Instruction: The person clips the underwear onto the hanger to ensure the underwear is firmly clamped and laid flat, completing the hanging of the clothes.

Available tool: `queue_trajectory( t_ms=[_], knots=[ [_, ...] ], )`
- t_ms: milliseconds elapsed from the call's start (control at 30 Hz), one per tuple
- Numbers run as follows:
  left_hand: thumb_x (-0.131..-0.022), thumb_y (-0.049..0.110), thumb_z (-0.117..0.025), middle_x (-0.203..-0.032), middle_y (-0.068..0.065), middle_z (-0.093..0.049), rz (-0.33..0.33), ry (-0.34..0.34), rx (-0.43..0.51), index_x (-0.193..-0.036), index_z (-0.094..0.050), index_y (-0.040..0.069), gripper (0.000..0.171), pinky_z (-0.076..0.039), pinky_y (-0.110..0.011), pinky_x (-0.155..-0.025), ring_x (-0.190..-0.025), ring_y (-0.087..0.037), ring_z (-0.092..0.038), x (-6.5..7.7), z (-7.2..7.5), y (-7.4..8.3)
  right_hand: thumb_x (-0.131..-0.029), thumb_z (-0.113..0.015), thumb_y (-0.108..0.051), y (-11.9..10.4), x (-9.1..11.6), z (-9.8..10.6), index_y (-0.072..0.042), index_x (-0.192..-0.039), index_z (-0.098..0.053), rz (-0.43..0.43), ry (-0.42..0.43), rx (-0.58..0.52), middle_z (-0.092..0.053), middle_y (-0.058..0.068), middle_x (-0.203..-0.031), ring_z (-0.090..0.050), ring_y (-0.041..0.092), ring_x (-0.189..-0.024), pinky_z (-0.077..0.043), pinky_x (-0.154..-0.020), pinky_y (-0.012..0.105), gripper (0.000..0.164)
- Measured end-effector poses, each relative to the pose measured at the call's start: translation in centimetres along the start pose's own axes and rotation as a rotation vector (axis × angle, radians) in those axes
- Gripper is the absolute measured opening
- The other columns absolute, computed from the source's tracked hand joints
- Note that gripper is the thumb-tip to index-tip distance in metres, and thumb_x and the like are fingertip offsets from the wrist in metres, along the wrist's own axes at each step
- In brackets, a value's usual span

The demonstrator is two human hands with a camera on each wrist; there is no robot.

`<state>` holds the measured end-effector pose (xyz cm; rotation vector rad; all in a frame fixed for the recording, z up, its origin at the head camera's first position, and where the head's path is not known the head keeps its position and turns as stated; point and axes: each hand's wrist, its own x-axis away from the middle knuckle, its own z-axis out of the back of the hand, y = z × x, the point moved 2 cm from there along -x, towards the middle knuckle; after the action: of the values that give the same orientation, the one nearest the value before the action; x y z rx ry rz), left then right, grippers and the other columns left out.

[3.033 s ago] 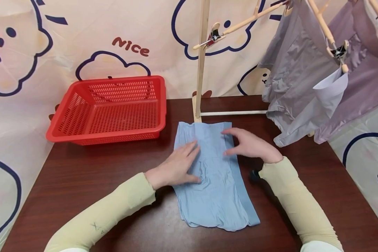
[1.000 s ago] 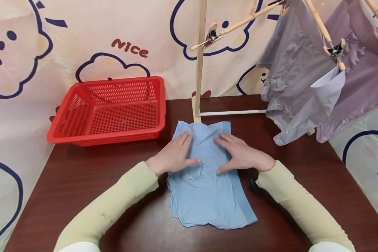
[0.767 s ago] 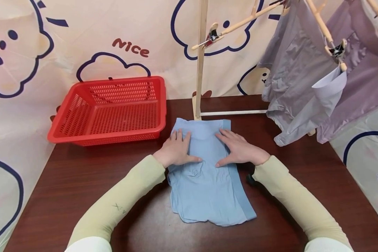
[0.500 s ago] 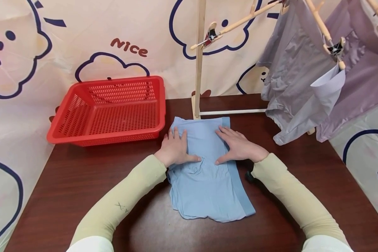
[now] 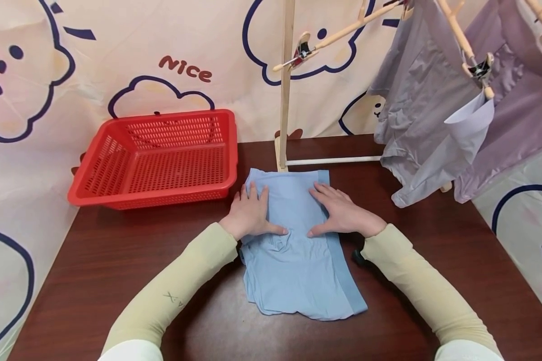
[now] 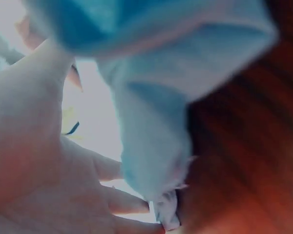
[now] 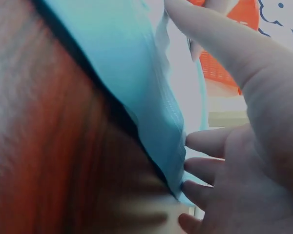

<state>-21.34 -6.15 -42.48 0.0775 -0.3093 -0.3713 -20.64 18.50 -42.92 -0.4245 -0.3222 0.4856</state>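
Note:
A light blue garment (image 5: 300, 276), folded into a long strip with a darker band down its right edge, lies flat on the brown table. Its exact kind cannot be made out. On its upper left part rests my left hand (image 5: 249, 213), fingers spread and pointing away, thumb inward. My right hand (image 5: 343, 210) touches the upper right edge, its fingers straight and thumb extended toward the middle. Small wrinkles show between the thumbs. In the left wrist view the cloth (image 6: 151, 131) hangs close and blurred beside the fingers; the right wrist view has fingertips against the cloth edge (image 7: 171, 122).
A red plastic basket (image 5: 176, 168) stands at the back left of the table (image 5: 131, 271). Behind the garment rises a wooden rack post (image 5: 286, 90). Grey and purple clothes (image 5: 426, 100) hang from clip hangers at the right. A patterned curtain (image 5: 153, 45) backs everything.
Both hands have shifted across the garment's upper part, smoothing many of its wrinkles, and the right hand has come down onto it. Over the last half second they have barely moved.

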Motion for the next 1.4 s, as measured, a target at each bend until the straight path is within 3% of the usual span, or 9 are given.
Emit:
queue_trajectory(
  t_ms=[200,400,567,800,1100,1400],
  knots=[
    [-0.080,0.070,-0.073,-0.161,-0.026,-0.024,-0.063,0.158,0.178,-0.160,-0.019,0.000,0.120,-0.032,-0.054,-0.113,-0.145,-0.046,-0.029,-0.6,1.4,-0.1,-0.079,-0.082,-0.055,0.1,0.1,-0.2,0.001,-0.158,-0.030,-0.015,0.046,-0.053,-0.017,0.022,-0.166,-0.012,0.039,-0.152,-0.010,-0.117,0.062,0.110],
    [-0.087,0.053,-0.076,-0.163,-0.021,-0.024,-0.118,0.340,0.425,-0.162,-0.011,0.001,0.112,-0.032,-0.049,-0.114,-0.145,-0.037,-0.033,-1.3,4.4,0.2,-0.085,-0.078,-0.053,0.0,0.3,0.1,0.000,-0.158,-0.029,-0.034,0.069,-0.092,-0.019,0.022,-0.165,-0.013,0.041,-0.151,-0.012,-0.116,0.065,0.103],
    [-0.091,0.047,-0.073,-0.163,-0.014,-0.028,-0.162,0.453,0.606,-0.163,-0.012,0.006,0.103,-0.033,-0.045,-0.114,-0.146,-0.026,-0.032,-1.6,7.0,0.4,-0.087,-0.077,-0.052,0.0,0.4,0.2,-0.001,-0.159,-0.028,-0.038,0.077,-0.102,-0.019,0.022,-0.165,-0.012,0.040,-0.151,-0.012,-0.116,0.065,0.101],
    [-0.094,0.049,-0.069,-0.161,-0.008,-0.033,-0.176,0.522,0.741,-0.163,-0.017,0.013,0.094,-0.039,-0.045,-0.110,-0.142,-0.025,-0.040,-2.0,9.8,0.9,-0.088,-0.076,-0.051,-0.2,0.5,0.4,-0.002,-0.159,-0.029,-0.048,0.079,-0.125,-0.018,0.020,-0.165,-0.012,0.039,-0.152,-0.011,-0.116,0.064,0.099],
    [-0.096,0.038,-0.070,-0.161,-0.005,-0.033,-0.272,0.609,0.856,-0.162,-0.022,0.012,0.086,-0.047,-0.034,-0.103,-0.139,-0.025,-0.045,-3.0,12.3,1.6,-0.088,-0.076,-0.051,-0.3,0.6,0.6,-0.003,-0.159,-0.030,-0.034,0.096,-0.129,-0.019,0.018,-0.166,-0.012,0.037,-0.152,-0.012,-0.116,0.063,0.097],
    [-0.101,0.032,-0.065,-0.146,-0.007,-0.052,-0.269,0.646,0.876,-0.159,-0.028,0.016,0.072,-0.053,-0.037,-0.096,-0.125,-0.021,-0.058,-4.3,13.7,1.6,-0.088,-0.077,-0.047,-1.0,0.5,1.8,-0.004,-0.160,-0.027,0.003,0.200,-0.132,-0.022,0.018,-0.165,-0.016,0.037,-0.151,-0.016,-0.116,0.062,0.098]
  ],
)
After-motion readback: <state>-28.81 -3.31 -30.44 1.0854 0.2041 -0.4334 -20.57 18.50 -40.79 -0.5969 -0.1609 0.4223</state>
